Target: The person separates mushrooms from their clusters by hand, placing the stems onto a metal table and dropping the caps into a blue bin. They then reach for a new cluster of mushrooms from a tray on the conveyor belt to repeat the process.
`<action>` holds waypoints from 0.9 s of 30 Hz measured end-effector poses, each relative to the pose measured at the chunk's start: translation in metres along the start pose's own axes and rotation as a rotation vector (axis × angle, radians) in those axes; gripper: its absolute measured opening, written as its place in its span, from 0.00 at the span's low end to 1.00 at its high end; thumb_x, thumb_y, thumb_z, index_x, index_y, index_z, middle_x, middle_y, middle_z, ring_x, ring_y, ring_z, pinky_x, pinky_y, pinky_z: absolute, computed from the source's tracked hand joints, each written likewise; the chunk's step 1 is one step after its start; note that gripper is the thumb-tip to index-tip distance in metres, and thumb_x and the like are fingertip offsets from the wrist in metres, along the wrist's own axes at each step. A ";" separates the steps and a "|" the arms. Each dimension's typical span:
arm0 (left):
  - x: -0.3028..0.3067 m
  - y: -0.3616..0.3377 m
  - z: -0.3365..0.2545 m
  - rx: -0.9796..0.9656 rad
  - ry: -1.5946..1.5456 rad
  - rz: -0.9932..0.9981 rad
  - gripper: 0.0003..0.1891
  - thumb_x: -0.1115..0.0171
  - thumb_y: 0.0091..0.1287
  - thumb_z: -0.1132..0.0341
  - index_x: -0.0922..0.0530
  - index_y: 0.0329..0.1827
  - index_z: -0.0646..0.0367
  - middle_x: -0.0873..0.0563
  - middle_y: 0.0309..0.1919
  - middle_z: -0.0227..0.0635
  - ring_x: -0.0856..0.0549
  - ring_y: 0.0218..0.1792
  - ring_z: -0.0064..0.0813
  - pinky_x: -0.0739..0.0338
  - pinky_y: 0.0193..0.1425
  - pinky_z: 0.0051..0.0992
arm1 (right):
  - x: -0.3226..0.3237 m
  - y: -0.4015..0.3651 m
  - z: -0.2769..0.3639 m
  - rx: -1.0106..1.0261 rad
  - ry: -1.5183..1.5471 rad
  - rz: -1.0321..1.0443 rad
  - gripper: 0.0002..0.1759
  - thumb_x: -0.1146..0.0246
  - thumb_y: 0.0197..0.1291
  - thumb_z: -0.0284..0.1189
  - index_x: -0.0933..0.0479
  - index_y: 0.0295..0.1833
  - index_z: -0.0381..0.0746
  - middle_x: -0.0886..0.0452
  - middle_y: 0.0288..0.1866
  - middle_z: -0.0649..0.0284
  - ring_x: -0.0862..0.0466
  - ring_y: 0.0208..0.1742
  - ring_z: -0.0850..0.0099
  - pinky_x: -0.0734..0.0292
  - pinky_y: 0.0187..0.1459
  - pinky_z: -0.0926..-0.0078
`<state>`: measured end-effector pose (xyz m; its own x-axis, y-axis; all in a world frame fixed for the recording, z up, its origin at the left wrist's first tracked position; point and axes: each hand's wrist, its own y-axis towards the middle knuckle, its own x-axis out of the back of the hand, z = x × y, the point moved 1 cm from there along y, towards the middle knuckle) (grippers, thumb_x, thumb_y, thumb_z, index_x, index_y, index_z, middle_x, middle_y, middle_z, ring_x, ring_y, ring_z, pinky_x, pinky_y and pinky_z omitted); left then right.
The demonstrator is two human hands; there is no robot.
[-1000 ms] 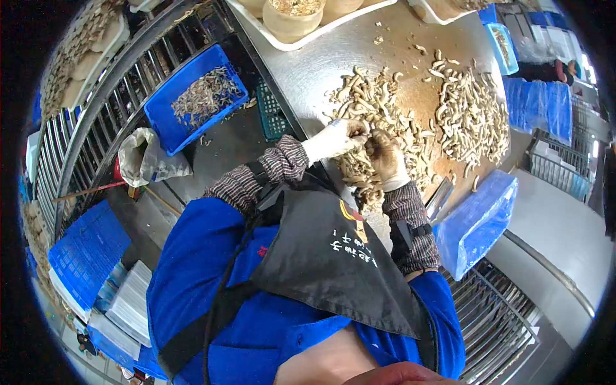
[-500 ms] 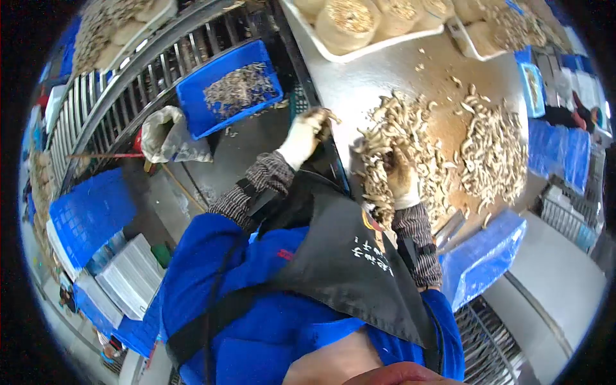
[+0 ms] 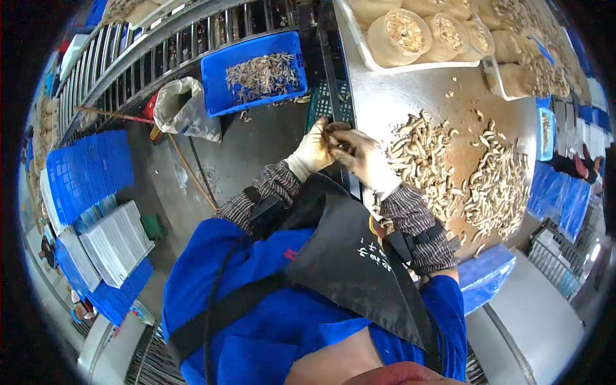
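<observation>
My left hand (image 3: pixel 312 151), in a white glove with brown-stained fingers, is closed at the near left edge of the metal table. Against its fingertips presses my right hand (image 3: pixel 362 157), gloved the same way, with its fingers bent together. What the two hands hold between them is hidden by the dark, stained fingers. To the right of my right hand lies a loose heap of small pale mushrooms (image 3: pixel 420 157). A second mushroom heap (image 3: pixel 497 186) sits farther right on the table (image 3: pixel 378 96).
Left of the table is a blue bin (image 3: pixel 212 80) of trimmings, beside a white sack (image 3: pixel 186 106). A green basket (image 3: pixel 340 96) hangs near the table edge. A white tray (image 3: pixel 385 66) of substrate-filled bags stands at the back. A blue plastic-wrapped block (image 3: pixel 484 276) is at right.
My right hand has left the mushroom heap and moved left to meet my left hand. The left hand held a small pale brown piece before. The view has shifted slightly.
</observation>
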<state>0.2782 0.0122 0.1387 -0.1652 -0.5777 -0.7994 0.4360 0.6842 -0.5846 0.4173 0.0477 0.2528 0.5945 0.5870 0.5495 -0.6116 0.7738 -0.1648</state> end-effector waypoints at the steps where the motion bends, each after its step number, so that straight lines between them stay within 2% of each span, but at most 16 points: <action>1: 0.011 0.005 0.000 -0.005 -0.031 -0.002 0.24 0.55 0.78 0.45 0.23 0.51 0.59 0.15 0.42 0.39 0.17 0.43 0.36 0.20 0.51 0.41 | -0.006 0.004 -0.002 0.080 -0.082 0.031 0.21 0.33 0.61 0.28 0.23 0.59 0.33 0.17 0.51 0.53 0.15 0.45 0.66 0.20 0.49 0.72; 5: 0.046 0.006 -0.012 -0.103 -0.081 0.021 0.20 0.51 0.77 0.48 0.22 0.48 0.57 0.15 0.42 0.36 0.16 0.43 0.36 0.19 0.47 0.38 | -0.007 0.012 0.002 0.086 -0.079 0.031 0.19 0.35 0.63 0.31 0.22 0.58 0.37 0.17 0.51 0.51 0.16 0.51 0.54 0.20 0.52 0.64; 7: 0.065 -0.004 -0.028 -0.122 0.029 0.072 0.19 0.50 0.77 0.51 0.20 0.50 0.56 0.14 0.44 0.36 0.16 0.47 0.35 0.20 0.50 0.37 | -0.004 0.012 0.006 -0.039 -0.065 0.033 0.19 0.36 0.64 0.31 0.22 0.58 0.36 0.17 0.49 0.52 0.15 0.49 0.57 0.20 0.50 0.65; 8: 0.071 -0.010 -0.033 -0.202 0.024 -0.061 0.17 0.48 0.76 0.52 0.20 0.49 0.56 0.14 0.42 0.35 0.16 0.42 0.32 0.20 0.45 0.34 | -0.004 0.012 0.007 -0.169 0.081 0.067 0.19 0.36 0.64 0.31 0.22 0.58 0.35 0.18 0.47 0.52 0.15 0.45 0.60 0.20 0.47 0.67; 9: 0.062 -0.023 -0.044 -0.261 -0.058 -0.150 0.14 0.45 0.74 0.54 0.19 0.44 0.56 0.14 0.35 0.33 0.17 0.36 0.30 0.19 0.44 0.35 | -0.002 0.012 0.011 -0.056 0.002 0.043 0.19 0.36 0.65 0.31 0.22 0.58 0.33 0.18 0.46 0.52 0.16 0.42 0.63 0.21 0.44 0.70; 11: 0.078 -0.039 -0.081 -0.507 -0.090 -0.148 0.13 0.45 0.73 0.56 0.20 0.40 0.57 0.17 0.28 0.32 0.18 0.32 0.30 0.19 0.44 0.35 | -0.007 0.005 -0.010 -0.076 0.038 0.029 0.18 0.35 0.65 0.29 0.23 0.57 0.32 0.18 0.47 0.52 0.18 0.40 0.67 0.22 0.43 0.71; 12: 0.088 -0.052 -0.106 -0.606 -0.175 -0.163 0.13 0.45 0.73 0.57 0.20 0.38 0.57 0.18 0.25 0.32 0.19 0.30 0.29 0.18 0.44 0.35 | -0.006 0.000 -0.018 -0.077 0.074 0.008 0.18 0.35 0.65 0.28 0.23 0.57 0.31 0.17 0.44 0.53 0.18 0.37 0.69 0.22 0.41 0.72; 13: 0.101 -0.070 -0.138 -0.698 -0.260 -0.174 0.13 0.45 0.73 0.59 0.21 0.36 0.58 0.19 0.23 0.31 0.20 0.29 0.28 0.18 0.44 0.34 | -0.006 -0.008 -0.026 -0.210 0.152 0.018 0.17 0.36 0.66 0.28 0.23 0.58 0.32 0.17 0.40 0.56 0.19 0.34 0.74 0.23 0.37 0.75; 15: 0.151 -0.096 -0.232 -0.930 -0.158 -0.021 0.14 0.43 0.71 0.57 0.23 0.29 0.55 0.19 0.24 0.30 0.19 0.31 0.31 0.19 0.46 0.33 | -0.004 -0.025 -0.050 -0.336 0.196 0.043 0.17 0.38 0.67 0.26 0.23 0.59 0.34 0.19 0.36 0.60 0.23 0.25 0.81 0.27 0.26 0.81; 17: 0.159 -0.141 -0.309 -1.220 0.076 -0.227 0.14 0.44 0.72 0.57 0.22 0.30 0.53 0.18 0.26 0.30 0.20 0.30 0.30 0.21 0.49 0.30 | -0.005 -0.045 -0.080 -0.158 0.139 -0.039 0.16 0.39 0.68 0.26 0.23 0.59 0.33 0.19 0.34 0.61 0.24 0.24 0.81 0.27 0.26 0.80; 19: 0.093 -0.201 -0.313 -1.187 0.489 -0.599 0.14 0.47 0.74 0.55 0.19 0.37 0.53 0.16 0.33 0.31 0.18 0.35 0.29 0.22 0.53 0.28 | 0.005 -0.065 -0.087 -0.387 0.250 -0.034 0.16 0.39 0.68 0.26 0.23 0.59 0.34 0.19 0.35 0.61 0.21 0.29 0.80 0.24 0.31 0.80; 20: 0.085 -0.211 -0.329 -1.495 1.265 -0.491 0.14 0.49 0.76 0.55 0.19 0.43 0.54 0.15 0.41 0.30 0.17 0.43 0.27 0.23 0.54 0.27 | 0.013 -0.074 -0.095 -0.275 0.162 -0.028 0.17 0.38 0.68 0.26 0.23 0.60 0.34 0.19 0.39 0.60 0.19 0.35 0.78 0.21 0.38 0.78; 21: 0.103 -0.209 -0.361 -1.406 1.421 -0.598 0.14 0.47 0.75 0.57 0.20 0.45 0.57 0.16 0.42 0.32 0.17 0.44 0.28 0.23 0.55 0.28 | 0.022 -0.083 -0.084 -0.414 0.012 -0.028 0.18 0.39 0.69 0.29 0.23 0.61 0.34 0.16 0.44 0.55 0.16 0.42 0.74 0.20 0.45 0.74; 23: 0.118 -0.176 -0.376 -1.158 1.411 -0.882 0.14 0.45 0.73 0.61 0.22 0.49 0.64 0.16 0.43 0.37 0.18 0.47 0.32 0.24 0.56 0.29 | 0.033 -0.113 -0.076 -0.515 0.117 -0.192 0.19 0.38 0.69 0.32 0.22 0.61 0.35 0.15 0.52 0.51 0.15 0.53 0.66 0.22 0.55 0.71; 25: 0.106 -0.124 -0.324 -1.156 1.539 -0.971 0.16 0.42 0.71 0.65 0.24 0.53 0.70 0.17 0.44 0.41 0.18 0.50 0.36 0.24 0.58 0.31 | 0.025 -0.162 -0.104 -0.514 0.159 -0.522 0.17 0.40 0.70 0.31 0.23 0.59 0.34 0.15 0.53 0.50 0.15 0.53 0.62 0.23 0.56 0.69; 27: 0.072 -0.065 -0.218 -1.294 1.805 -0.661 0.19 0.39 0.69 0.65 0.25 0.56 0.71 0.18 0.48 0.47 0.19 0.52 0.39 0.26 0.61 0.35 | 0.023 -0.202 -0.122 -0.567 -0.044 -0.699 0.16 0.40 0.71 0.30 0.23 0.60 0.34 0.15 0.52 0.49 0.16 0.53 0.62 0.24 0.57 0.68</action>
<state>0.0449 0.0232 0.0889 -0.6534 -0.4177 0.6314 -0.4585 0.8820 0.1090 0.6179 -0.0664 0.1987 0.7065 -0.0625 0.7049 0.2387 0.9588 -0.1542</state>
